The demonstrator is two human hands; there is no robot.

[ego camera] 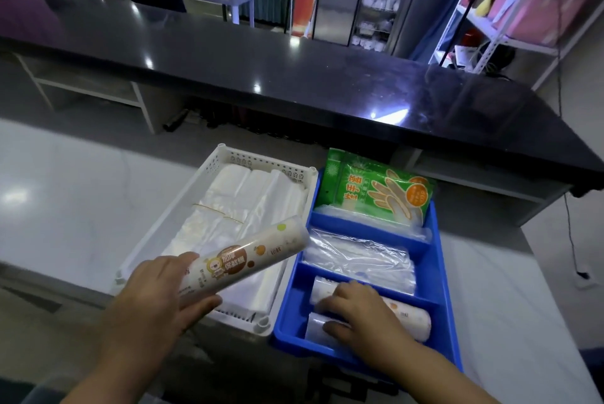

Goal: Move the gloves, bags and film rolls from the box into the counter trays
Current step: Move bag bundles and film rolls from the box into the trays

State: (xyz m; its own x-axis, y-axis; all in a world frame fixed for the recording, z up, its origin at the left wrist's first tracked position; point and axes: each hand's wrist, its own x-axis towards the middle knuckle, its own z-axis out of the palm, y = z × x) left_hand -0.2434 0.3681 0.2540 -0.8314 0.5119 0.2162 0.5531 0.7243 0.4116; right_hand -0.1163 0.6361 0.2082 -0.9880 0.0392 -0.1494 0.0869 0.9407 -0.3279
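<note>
Film-roll step: left hand (163,292) grips a printed cream film roll (242,260); right hand (356,312) rests spread on rolls in the blue divided tray (439,260). Next, likely set it beside them.

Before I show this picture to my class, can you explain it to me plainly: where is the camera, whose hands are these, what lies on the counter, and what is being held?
There is no machine here. The single picture comes from a wide-angle camera worn on a person's head, looking forward and down, so the two bare hands are the wearer's own.

On the pale counter sit two trays side by side. The white tray holds flat stacks of clear plastic bags. The blue tray has three compartments: the far one holds a green pack of gloves, the middle one more clear bags, and the near one film rolls.

The left hand holds a printed film roll in the air above the white tray. The right hand rests on a film roll in the near compartment.
</note>
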